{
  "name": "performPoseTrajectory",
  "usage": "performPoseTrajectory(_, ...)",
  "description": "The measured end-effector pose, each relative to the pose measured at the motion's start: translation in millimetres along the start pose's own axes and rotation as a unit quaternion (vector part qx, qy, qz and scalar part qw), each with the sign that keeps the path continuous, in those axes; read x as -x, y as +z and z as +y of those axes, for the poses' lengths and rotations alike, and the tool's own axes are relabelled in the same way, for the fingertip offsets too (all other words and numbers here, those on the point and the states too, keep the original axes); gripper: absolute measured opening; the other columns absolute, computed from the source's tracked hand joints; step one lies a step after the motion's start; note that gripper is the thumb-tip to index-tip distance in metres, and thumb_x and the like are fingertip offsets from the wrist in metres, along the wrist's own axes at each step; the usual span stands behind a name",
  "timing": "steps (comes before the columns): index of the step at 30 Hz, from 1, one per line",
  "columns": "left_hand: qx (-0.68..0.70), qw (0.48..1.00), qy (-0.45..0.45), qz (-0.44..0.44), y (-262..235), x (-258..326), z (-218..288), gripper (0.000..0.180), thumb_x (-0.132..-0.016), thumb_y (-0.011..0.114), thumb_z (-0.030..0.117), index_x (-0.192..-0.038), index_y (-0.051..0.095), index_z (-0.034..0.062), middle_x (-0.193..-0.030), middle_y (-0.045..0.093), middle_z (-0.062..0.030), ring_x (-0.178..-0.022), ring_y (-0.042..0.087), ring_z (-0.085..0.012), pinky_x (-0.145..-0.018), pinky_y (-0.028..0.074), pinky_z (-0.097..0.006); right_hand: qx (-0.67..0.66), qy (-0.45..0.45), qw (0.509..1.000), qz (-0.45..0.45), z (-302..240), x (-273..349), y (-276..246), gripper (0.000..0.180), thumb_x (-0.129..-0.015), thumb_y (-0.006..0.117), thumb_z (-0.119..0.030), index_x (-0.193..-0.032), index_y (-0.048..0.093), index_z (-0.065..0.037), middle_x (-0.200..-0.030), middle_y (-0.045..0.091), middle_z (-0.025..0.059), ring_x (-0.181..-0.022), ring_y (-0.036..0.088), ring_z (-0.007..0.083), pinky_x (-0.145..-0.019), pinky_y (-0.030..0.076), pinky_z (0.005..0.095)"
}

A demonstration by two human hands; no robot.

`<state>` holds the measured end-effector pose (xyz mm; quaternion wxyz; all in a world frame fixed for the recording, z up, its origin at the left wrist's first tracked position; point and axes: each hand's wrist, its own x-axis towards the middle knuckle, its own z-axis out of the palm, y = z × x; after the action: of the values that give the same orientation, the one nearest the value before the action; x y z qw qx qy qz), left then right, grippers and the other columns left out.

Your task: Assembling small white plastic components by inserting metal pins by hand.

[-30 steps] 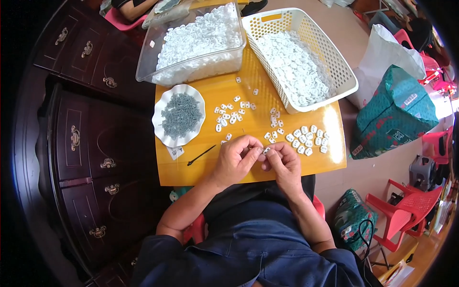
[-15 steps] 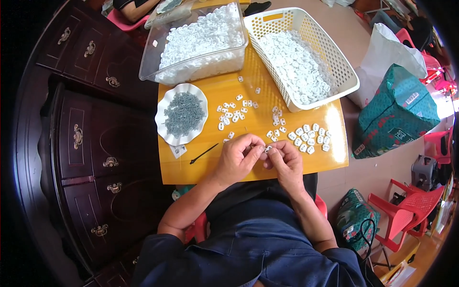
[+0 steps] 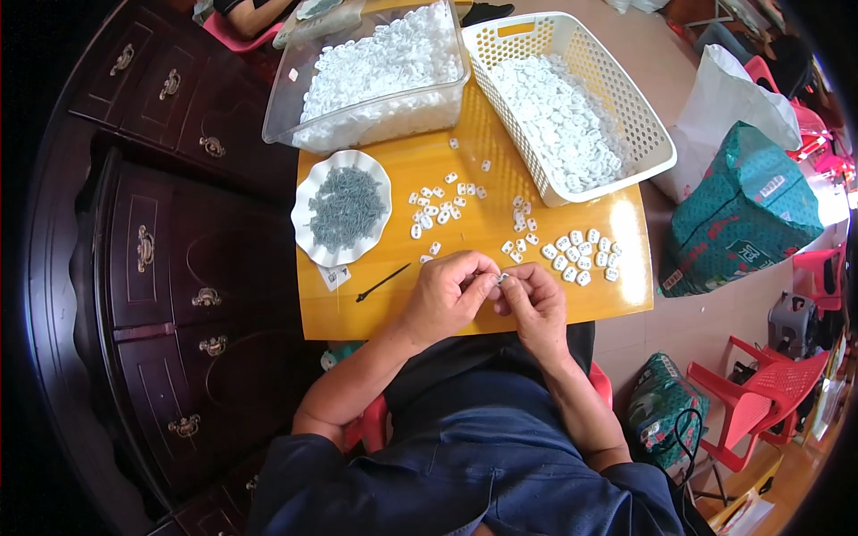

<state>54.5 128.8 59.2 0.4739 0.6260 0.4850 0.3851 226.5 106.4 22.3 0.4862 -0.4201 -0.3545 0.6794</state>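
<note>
My left hand (image 3: 454, 293) and my right hand (image 3: 533, 308) meet fingertip to fingertip over the table's near edge. Both are closed in a pinch on one small white plastic piece (image 3: 502, 278), mostly covered by the fingers. Left of them lies a thin black rod-like tool (image 3: 384, 282). Beyond the hands, small white two-hole pieces (image 3: 429, 211) are scattered in loose groups. To the right of my right hand, rounded white pieces with dark marks (image 3: 584, 251) lie grouped close together. A scalloped white dish (image 3: 301, 236) holds a heap of grey screws (image 3: 347, 210).
At the table's back stand a clear plastic bin (image 3: 380, 113) and a cream perforated basket (image 3: 657, 161), both filled with white pieces. A dark wooden cabinet (image 3: 237, 214) borders the left. Teal bags (image 3: 742, 214) and a red chair (image 3: 760, 406) stand on the right; someone sits beyond the bin.
The view has shifted slightly. My hands stay in the same place, still pinching, and the white piece between my fingertips shows a little less than before.
</note>
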Motion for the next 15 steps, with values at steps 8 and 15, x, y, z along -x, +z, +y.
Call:
performPoseTrajectory(8,0.022,0.999,-0.035,-0.021,1.3,-1.4,-8.9,0.003,-0.097,0.066,0.000,-0.098,0.067,-0.0027,-0.081,0.073,-0.0085,-0.071,0.071,-0.0120,-0.063,0.056,-0.028,0.018,-0.002,1.000,0.010,7.2,-1.4,-2.7,0.011,-0.107,0.061,-0.009,-0.111,0.065,0.001,-0.088,0.071,0.0022,-0.075,0.063,0.0054,-0.070,0.052,0.0211)
performPoseTrajectory(15,-0.025,0.999,-0.044,0.015,-28.2,-12.9,-8.3,0.020,-0.095,0.072,0.004,-0.115,0.068,-0.0002,-0.095,0.074,-0.0070,-0.073,0.070,-0.0078,-0.062,0.053,-0.026,-0.001,-0.005,1.000,0.003,2.7,-7.2,-12.9,0.012,-0.108,0.058,-0.010,-0.112,0.063,0.000,-0.096,0.076,0.0054,-0.077,0.065,0.0060,-0.073,0.055,0.0210)
